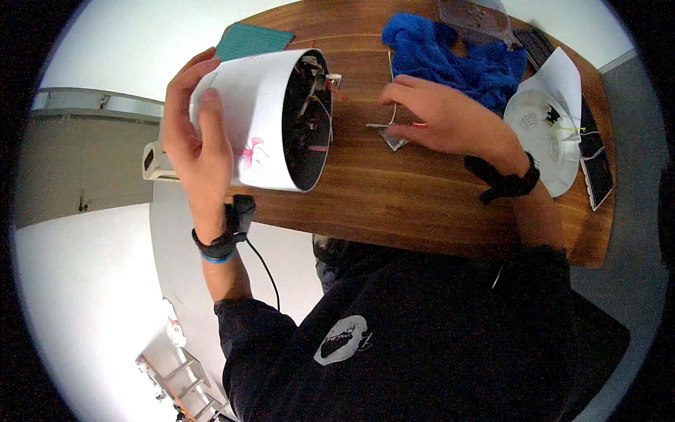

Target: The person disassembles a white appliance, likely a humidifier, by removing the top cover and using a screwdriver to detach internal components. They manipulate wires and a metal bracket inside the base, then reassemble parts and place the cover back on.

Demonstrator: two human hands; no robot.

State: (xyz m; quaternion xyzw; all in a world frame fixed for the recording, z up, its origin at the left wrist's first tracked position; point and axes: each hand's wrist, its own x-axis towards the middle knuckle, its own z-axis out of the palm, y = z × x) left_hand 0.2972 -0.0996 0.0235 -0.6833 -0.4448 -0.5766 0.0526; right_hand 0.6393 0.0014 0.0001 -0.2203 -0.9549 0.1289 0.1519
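Note:
My left hand (204,116) is wrapped around a white rounded appliance housing (256,119) with a pink flower print, lying on its side. Its open end faces right and shows a dark interior with wires and metal parts. A small white connector (334,79) sticks out at the rim. Right of that opening, my right hand (436,116) hovers over the table, slightly blurred, thumb and fingers apart. Beneath its thumb lies a small clear or metallic piece (394,141), beside a thin rod (376,125). A thin white wire (391,67) runs upward by the fingers.
A blue towel (450,67) lies behind my right hand on the wooden table (380,204). At right rests a round white vented cover (538,141) with a yellow-green wire, near white paper (559,77) and a dark flat object (596,165). A clear container (478,17) and green cloth (253,42) lie farther back.

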